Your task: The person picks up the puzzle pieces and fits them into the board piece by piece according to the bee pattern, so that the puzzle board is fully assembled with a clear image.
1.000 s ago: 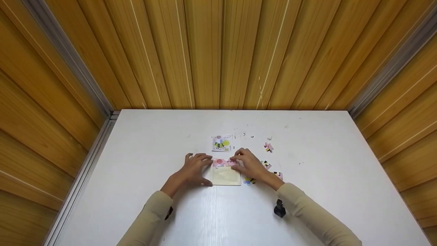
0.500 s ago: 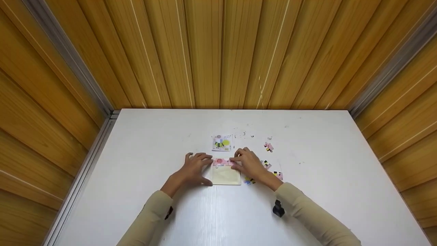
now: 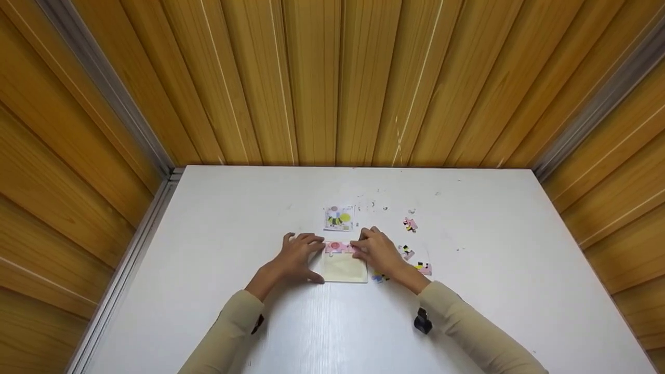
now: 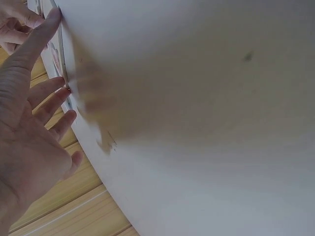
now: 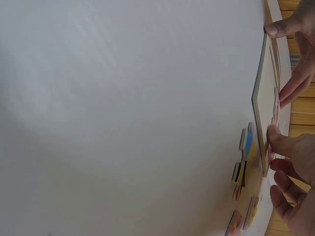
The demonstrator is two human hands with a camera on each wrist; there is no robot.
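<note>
A shallow square puzzle tray point(image 3: 345, 268) lies on the white table, its pale bottom showing below a row of pink puzzle pieces point(image 3: 335, 248) along the far edge. My left hand point(image 3: 295, 261) braces the tray's left side, thumb at the near corner and fingertips at the far one. In the left wrist view, that hand's thumb point(image 4: 42, 37) is stretched out straight along the edge. At the tray's far right corner, my right hand point(image 3: 383, 254) pinches a pink puzzle piece between thumb and fingers. Those fingers hide most of the piece.
Behind the tray lies a square picture card point(image 3: 338, 218) with a bee. Loose puzzle pieces lie to the right: a pink one point(image 3: 410, 224) farther back, others beside my right wrist, and a blue and yellow one point(image 5: 246, 147) next to the tray.
Both hands stay nearly where they were on the tray, with only a slight shift of the right hand and fingers. The whole head view drifts a little.
</note>
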